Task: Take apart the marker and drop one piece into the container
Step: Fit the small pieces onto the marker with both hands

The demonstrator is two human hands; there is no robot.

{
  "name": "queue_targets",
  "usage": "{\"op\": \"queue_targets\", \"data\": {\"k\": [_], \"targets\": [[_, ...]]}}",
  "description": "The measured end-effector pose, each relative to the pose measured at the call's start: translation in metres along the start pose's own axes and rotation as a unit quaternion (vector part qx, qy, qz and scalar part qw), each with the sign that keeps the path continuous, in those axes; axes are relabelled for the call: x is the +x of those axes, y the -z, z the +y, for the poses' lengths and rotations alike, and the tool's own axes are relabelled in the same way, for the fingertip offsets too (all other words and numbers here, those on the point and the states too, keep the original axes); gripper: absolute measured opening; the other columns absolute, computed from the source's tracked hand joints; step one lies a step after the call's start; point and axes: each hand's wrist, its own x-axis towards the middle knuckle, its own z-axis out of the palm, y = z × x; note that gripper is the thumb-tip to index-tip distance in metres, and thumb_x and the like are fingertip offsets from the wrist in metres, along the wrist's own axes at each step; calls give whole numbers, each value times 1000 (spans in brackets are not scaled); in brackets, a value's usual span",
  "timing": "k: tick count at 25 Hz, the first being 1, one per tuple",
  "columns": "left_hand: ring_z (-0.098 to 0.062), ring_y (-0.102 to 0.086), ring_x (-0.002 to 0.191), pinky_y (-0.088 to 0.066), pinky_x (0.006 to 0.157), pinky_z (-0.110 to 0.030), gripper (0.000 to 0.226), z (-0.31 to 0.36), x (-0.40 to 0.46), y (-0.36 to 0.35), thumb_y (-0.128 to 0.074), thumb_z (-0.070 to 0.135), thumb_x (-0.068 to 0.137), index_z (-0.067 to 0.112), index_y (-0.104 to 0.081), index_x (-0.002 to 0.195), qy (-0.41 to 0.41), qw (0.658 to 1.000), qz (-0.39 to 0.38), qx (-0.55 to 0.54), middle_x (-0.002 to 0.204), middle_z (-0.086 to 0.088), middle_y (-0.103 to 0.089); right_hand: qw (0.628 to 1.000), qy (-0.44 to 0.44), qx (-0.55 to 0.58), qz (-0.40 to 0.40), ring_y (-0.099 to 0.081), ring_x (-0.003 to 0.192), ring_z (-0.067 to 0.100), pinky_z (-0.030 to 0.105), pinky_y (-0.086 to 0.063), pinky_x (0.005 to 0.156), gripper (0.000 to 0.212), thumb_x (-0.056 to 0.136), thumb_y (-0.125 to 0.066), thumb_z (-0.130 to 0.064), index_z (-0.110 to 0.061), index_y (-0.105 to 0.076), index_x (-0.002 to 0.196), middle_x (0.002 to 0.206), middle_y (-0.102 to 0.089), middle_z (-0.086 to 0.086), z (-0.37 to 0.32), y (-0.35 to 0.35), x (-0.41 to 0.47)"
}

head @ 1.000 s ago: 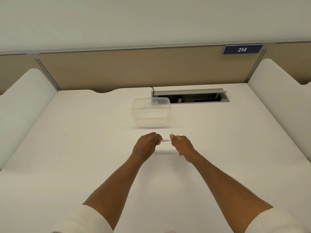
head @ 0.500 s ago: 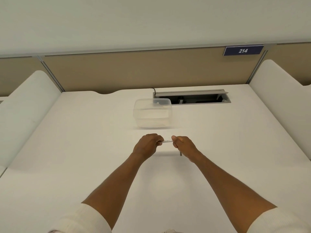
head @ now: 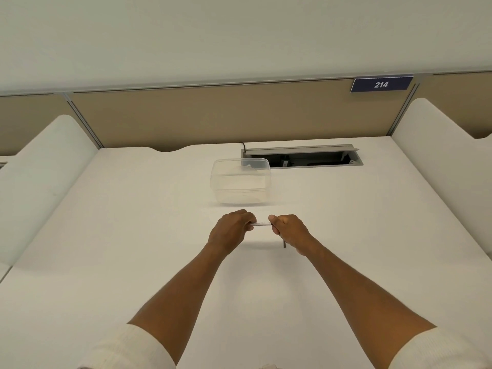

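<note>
While your left hand (head: 231, 230) and right hand (head: 288, 230) each clench one end of the marker (head: 261, 223) above the surface (head: 133, 235), just short of the clear container (head: 241, 181), the sign (head: 381, 84) reads "214".

Bare table (head: 133, 249) is lying open to the left and right of the hands, and a narrow strip is showing between them and the clear container (head: 241, 181) standing just above them at frame centre. Behind the container, at its upper right, an open cable hatch (head: 303, 157) is breaking the surface. White side dividers (head: 40, 177) are closing both edges, and a tan partition (head: 213, 113) is blocking the far end.
</note>
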Motion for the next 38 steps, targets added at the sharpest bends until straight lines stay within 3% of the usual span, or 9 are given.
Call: {"op": "queue_targets", "data": {"k": [5, 12, 18, 23, 26, 30, 34, 38], "targets": [[-20, -56, 75, -51, 68, -41, 15, 2, 3, 1, -57, 9, 92, 20, -67, 94, -2, 1000, -9, -16, 83, 4, -64, 1000, 22, 10, 17, -33, 46, 13, 25, -31, 46, 51, 98, -50, -43, -16, -48, 54, 51, -40, -5, -1, 1, -4], [-23, -56, 74, -51, 67, -42, 18, 4, 2, 1, -53, 9, 94, 19, -68, 95, -12, 1000, -18, -3, 82, 2, -63, 999, 41, 6, 9, -36, 50, 15, 29, -33, 57, 49, 97, -52, -43, -17, -54, 56, 50, -41, -6, 4, 4, -2], [-22, -55, 72, -53, 66, -44, 20, -6, -3, 0, -51, 7, 91, 21, -65, 89, -11, 999, -33, 19, 77, 5, -60, 997, 66, 32, -27, -48, 56, 4, 24, -39, 60, 20, 90, -66, -30, -14, -66, 78, 65, -60, -3, 10, 9, -4], [-19, -56, 75, -52, 67, -38, 17, 0, -2, 5, -55, 12, 93, 22, -68, 99, -13, 1000, -15, 8, 83, 8, -62, 998, 17, 45, -42, -47, 53, 12, 23, -38, 53, 47, 93, -55, -54, -15, -66, 68, 59, -58, -1, 4, 6, -5], [-21, -57, 76, -51, 67, -38, 17, 1, -3, 5, -54, 12, 94, 21, -68, 98, -10, 1000, -15, 13, 85, 6, -63, 999, 25, 16, -38, -47, 52, 11, 26, -39, 57, 46, 94, -55, -48, -14, -65, 65, 56, -56, -2, 4, 4, -3], [-22, -56, 74, -51, 66, -41, 16, -2, -5, 4, -54, 13, 94, 21, -67, 96, -3, 1000, -7, 18, 82, 5, -61, 997, 60, 34, -24, -51, 64, 11, 28, -43, 66, 23, 89, -68, -33, -12, -69, 79, 69, -61, -3, 7, 5, 1], [-20, -53, 73, -50, 65, -38, 15, -1, -4, 8, -54, 14, 95, 21, -67, 98, -3, 1000, 6, 22, 82, 5, -60, 997, 30, 70, -23, -49, 58, 10, 18, -38, 53, 36, 91, -62, -45, -13, -69, 75, 67, -61, -3, 0, 8, -1], [-23, -56, 75, -50, 66, -38, 16, -4, -4, 7, -53, 14, 96, 21, -66, 99, 2, 1000, 8, 28, 85, 5, -61, 999, 16, 34, -37, -47, 56, 13, 17, -35, 48, 37, 95, -56, -36, -13, -66, 68, 60, -58, -3, -6, 12, 3]]}}
